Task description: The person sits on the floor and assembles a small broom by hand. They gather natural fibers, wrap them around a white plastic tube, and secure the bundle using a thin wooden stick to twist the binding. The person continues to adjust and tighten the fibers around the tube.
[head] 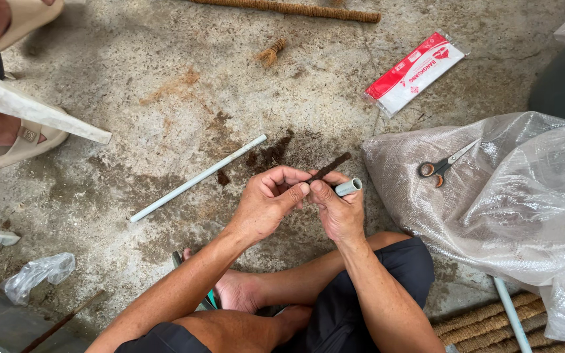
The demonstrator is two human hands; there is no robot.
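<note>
Both hands meet over the floor [165, 78]: the right hand [340, 212] grips a short grey tube [348, 187], its open end pointing right. The left hand [266, 202] fingers [293, 191] pinch a dark strip [328, 168], which slants up-right, just beside the tube.

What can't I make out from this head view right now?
- Grey tube: the right hand covers all but its open end.
- Dark strip: its lower end is hidden between the left hand fingertips and the right hand.
- White pipe: cut off by bottom edge, top under plastic sack.

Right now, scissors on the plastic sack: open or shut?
Shut. The scissors lie flat on the plastic sack, blades together in one straight line, orange handles side by side. No hand touches them.
</note>
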